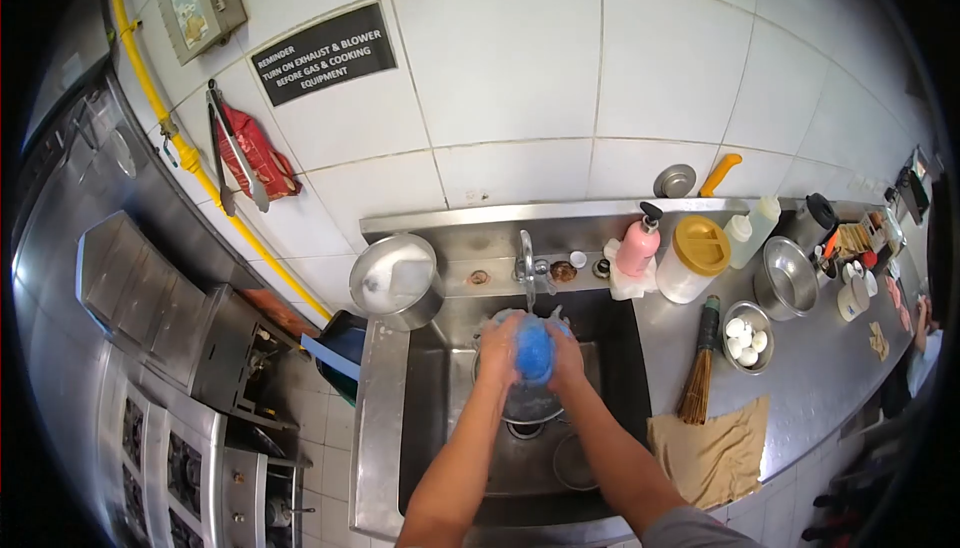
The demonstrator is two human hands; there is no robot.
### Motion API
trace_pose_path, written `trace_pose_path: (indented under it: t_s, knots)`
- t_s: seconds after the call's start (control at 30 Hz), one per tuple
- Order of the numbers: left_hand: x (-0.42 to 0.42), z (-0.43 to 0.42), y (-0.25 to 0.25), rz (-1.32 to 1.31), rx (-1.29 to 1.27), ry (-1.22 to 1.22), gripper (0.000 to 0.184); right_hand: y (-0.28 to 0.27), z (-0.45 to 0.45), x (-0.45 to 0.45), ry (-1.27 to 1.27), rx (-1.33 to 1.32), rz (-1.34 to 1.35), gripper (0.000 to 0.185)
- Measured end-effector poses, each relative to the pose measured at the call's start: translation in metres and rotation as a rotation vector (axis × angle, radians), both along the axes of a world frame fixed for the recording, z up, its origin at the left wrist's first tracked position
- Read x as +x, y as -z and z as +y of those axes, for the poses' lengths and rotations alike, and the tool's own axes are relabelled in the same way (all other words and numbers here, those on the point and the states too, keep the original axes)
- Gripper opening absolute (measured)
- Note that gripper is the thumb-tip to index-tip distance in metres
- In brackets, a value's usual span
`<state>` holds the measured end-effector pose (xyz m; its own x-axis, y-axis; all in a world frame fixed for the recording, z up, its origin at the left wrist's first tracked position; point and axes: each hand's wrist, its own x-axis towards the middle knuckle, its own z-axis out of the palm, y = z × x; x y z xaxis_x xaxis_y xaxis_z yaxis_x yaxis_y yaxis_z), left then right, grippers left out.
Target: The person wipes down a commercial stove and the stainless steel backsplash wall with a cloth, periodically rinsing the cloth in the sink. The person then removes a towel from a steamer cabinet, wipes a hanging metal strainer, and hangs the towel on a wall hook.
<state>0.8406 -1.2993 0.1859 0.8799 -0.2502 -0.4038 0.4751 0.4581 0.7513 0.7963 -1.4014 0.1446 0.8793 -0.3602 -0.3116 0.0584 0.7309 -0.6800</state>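
Above the dark sink basin [440,418], my left hand [500,348] and my right hand [566,353] are wrapped round the two sides of a blue object [535,351], which looks like a wet cloth or mesh. It lies close under the running faucet [527,258]. Foam or clear film shows around my fingers. Below my hands a round metal bowl or pan [530,410] sits in the basin, partly hidden by them. A second round item [576,462] rests lower in the basin.
A pot of suds [400,283] stands on the sink's left corner. Along the right are a pink pump bottle [638,246], a gold-lidded jar [690,266], a brush [700,373], a bowl of eggs [748,338], a steel colander [786,280] and a tan cloth [715,448]. A person [925,348] stands far right.
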Motion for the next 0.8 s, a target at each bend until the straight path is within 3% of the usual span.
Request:
trace_pose_path:
  t_s: [0.03,0.1,0.13,0.17,0.2,0.23,0.27,0.33,0.4,0.43,0.57,0.6,0.63,0.67,0.7,0.73,0.77,0.8]
  knots:
    - [-0.002,-0.001,-0.001,0.009,0.006,0.004,0.026,0.0,0.002,-0.004,-0.038,0.045,0.106,0.02]
    - [-0.004,-0.002,-0.002,-0.411,0.334,0.209,0.023,0.006,0.002,-0.008,-0.131,0.085,0.116,0.025]
    - [-0.006,-0.002,-0.002,-0.406,0.336,0.211,0.023,0.008,0.001,-0.01,-0.226,0.117,0.118,0.029]
    - [-0.011,-0.001,-0.003,-0.662,0.58,0.262,0.02,0.009,-0.002,-0.011,-0.228,0.123,0.127,0.029]
    - [-0.015,0.001,-0.005,-0.92,0.823,0.308,0.018,0.008,-0.008,-0.01,-0.403,0.187,0.135,0.034]
    - [-0.017,0.005,-0.007,-0.909,0.828,0.306,0.018,0.009,-0.009,-0.01,-0.579,0.254,0.144,0.039]
    - [-0.019,0.008,-0.023,-0.873,0.836,0.333,0.015,0.013,-0.004,-0.009,-0.592,0.255,0.153,0.039]
    - [-0.018,0.011,-0.03,-0.841,0.839,0.338,0.012,0.015,0.001,0.0,-0.423,0.106,0.13,0.047]
    - [-0.003,0.019,-0.018,-0.439,0.072,0.093,0.02,-0.003,0.005,0.0,-0.463,0.179,0.033,0.048]
    - [0.007,0.022,-0.01,-0.452,0.006,0.021,0.036,-0.014,0.009,-0.003,-0.493,0.265,-0.055,0.048]
    - [0.015,0.037,0.019,-0.524,0.083,-0.11,0.046,-0.034,0.004,-0.026,-0.644,0.346,0.015,0.045]
    - [0.014,0.042,0.03,-0.529,0.084,-0.124,0.046,-0.037,0.001,-0.025,-0.528,0.101,0.003,0.038]
    - [0.014,0.048,0.043,-0.449,0.35,-0.12,0.048,-0.04,0.0,-0.023,-0.401,-0.14,-0.014,0.032]
    - [0.014,0.051,0.051,-0.359,0.612,-0.111,0.05,-0.042,-0.002,-0.022,-0.405,-0.141,-0.02,0.032]
    - [-0.002,0.054,0.028,-0.195,0.482,-0.026,0.054,-0.043,-0.004,-0.022,-0.287,-0.733,-0.068,0.035]
    - [-0.014,0.053,0.01,-0.198,0.479,-0.028,0.054,-0.045,-0.006,-0.021,-0.141,-1.321,-0.114,0.039]
    - [-0.022,0.051,-0.006,-0.009,0.089,0.066,0.053,-0.047,-0.007,-0.023,-0.14,-1.325,-0.122,0.039]
    - [-0.024,0.05,-0.014,0.175,-0.301,0.155,0.052,-0.049,-0.005,-0.026,-0.106,-1.58,-0.36,0.038]
